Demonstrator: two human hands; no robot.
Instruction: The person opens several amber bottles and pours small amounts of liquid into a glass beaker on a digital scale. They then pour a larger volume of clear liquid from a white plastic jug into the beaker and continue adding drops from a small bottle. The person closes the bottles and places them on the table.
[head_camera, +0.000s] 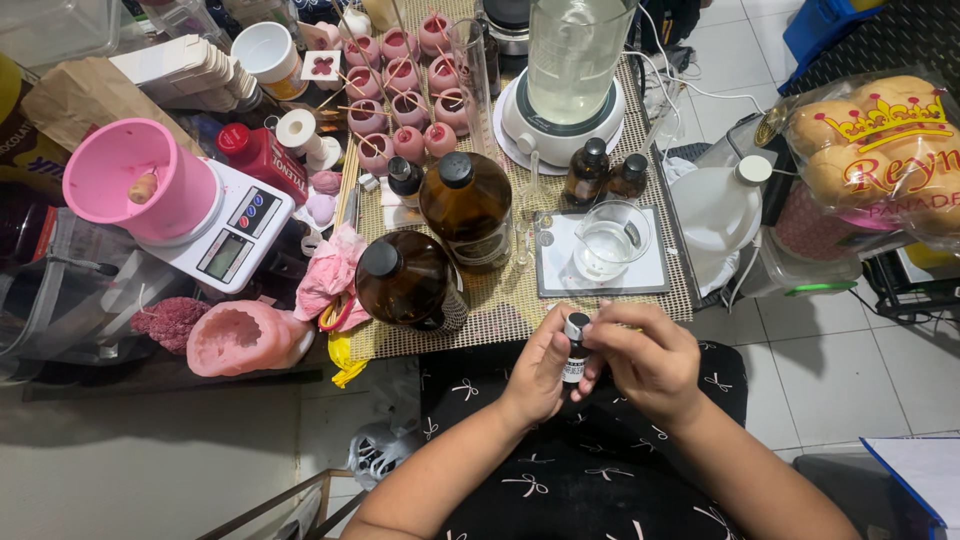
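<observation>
Here we hold a small dark vial (575, 352) upright over the lap, just in front of the near edge of the surface (520, 310). The left hand (540, 375) wraps the vial's body, thumb and fingers pressed around it. The right hand (650, 362) comes in from the other side, its thumb and forefinger pinching at the dark cap at the vial's top. Whether the cap is seated or already loose we cannot tell.

To do this step well, we judge that the left hand should stay fixed and carry the vial vertical, while only the right fingertips turn. We keep the grip on the cap light, since a small glass neck may slip or spill if we squeeze.

Directly ahead stands a clear glass beaker (612, 238) on a flat grey scale (600, 262), with two large amber bottles (440, 250) to its left. We keep the vial low and near the body, apart from these.
</observation>
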